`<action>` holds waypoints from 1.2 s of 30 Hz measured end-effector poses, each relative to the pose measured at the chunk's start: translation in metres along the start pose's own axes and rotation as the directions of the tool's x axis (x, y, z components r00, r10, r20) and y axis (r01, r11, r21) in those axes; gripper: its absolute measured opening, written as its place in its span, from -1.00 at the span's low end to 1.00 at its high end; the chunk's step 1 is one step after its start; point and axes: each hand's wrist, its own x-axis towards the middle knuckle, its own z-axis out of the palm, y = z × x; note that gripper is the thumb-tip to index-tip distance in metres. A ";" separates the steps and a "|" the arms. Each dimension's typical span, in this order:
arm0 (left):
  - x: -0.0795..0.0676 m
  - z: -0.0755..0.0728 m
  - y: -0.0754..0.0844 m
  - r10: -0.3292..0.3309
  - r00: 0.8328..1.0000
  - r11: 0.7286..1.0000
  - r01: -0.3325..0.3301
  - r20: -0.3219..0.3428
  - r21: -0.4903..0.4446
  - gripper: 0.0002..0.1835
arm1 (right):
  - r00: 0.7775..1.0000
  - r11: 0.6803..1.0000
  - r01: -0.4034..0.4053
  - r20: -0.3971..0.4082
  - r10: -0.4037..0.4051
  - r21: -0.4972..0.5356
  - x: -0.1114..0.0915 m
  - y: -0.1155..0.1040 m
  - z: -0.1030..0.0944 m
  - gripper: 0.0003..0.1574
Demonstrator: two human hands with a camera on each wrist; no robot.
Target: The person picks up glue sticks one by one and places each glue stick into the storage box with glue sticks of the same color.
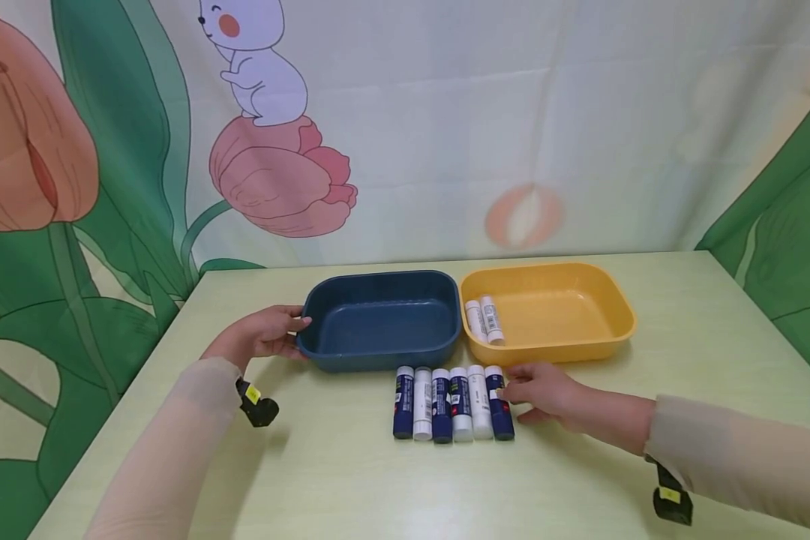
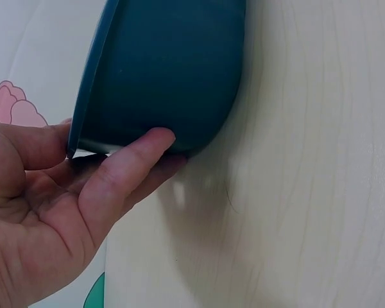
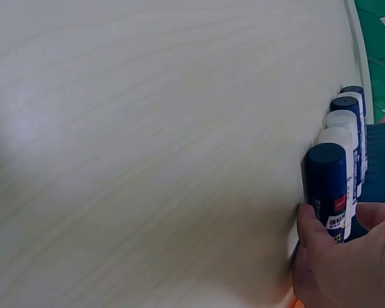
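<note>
A row of several glue sticks (image 1: 441,405), some navy and some white, lies side by side on the table. At its right end, my right hand (image 1: 547,394) pinches the navy glue stick (image 3: 326,179), thumb low at its side and a finger over it. My left hand (image 1: 270,332) holds the left end of the dark blue tray (image 1: 378,360). In the left wrist view, the thumb is at the tray's rim and the other fingers lie against its outer wall. Two white glue sticks (image 1: 491,321) lie inside the yellow tray (image 1: 607,346), at its left end.
Both trays stand side by side toward the back of the pale wooden table (image 1: 351,480), just behind the row. Behind the table hangs a printed cloth (image 1: 418,150) with tulips and a white animal. Each wrist wears a small black device (image 1: 259,409).
</note>
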 end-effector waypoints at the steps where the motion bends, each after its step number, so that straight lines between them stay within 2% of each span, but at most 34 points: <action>1: 0.000 0.000 0.000 0.000 1.000 1.000 0.000 0.001 -0.001 -0.35 | 1.000 1.000 -0.012 -0.006 0.012 -0.005 0.000 -0.001 0.001 -0.22; 6: 0.001 0.000 -0.001 0.003 1.000 1.000 -0.003 0.000 -0.006 -0.34 | 0.997 0.996 -0.058 -0.049 0.055 -0.061 0.002 -0.007 0.005 -0.20; 11: 0.000 0.000 -0.001 0.004 1.000 1.000 -0.004 -0.001 -0.011 -0.34 | 0.994 0.992 -0.061 -0.102 0.050 -0.109 0.003 -0.009 0.010 -0.21; 20: -0.002 0.000 -0.002 0.006 1.000 1.000 -0.006 -0.006 0.000 -0.35 | 0.994 0.988 -0.056 -0.099 0.042 -0.143 0.005 -0.011 0.012 -0.38; 26: -0.001 0.002 -0.003 0.009 1.000 1.000 -0.009 0.005 0.004 -0.35 | 0.996 0.992 -0.065 -0.071 0.058 -0.106 0.004 -0.009 0.009 -0.42; 36: 0.002 0.000 -0.003 0.023 1.000 1.000 -0.023 0.004 0.006 -0.35 | 0.989 0.988 -0.145 -0.031 0.143 -0.047 -0.011 -0.015 -0.006 -0.30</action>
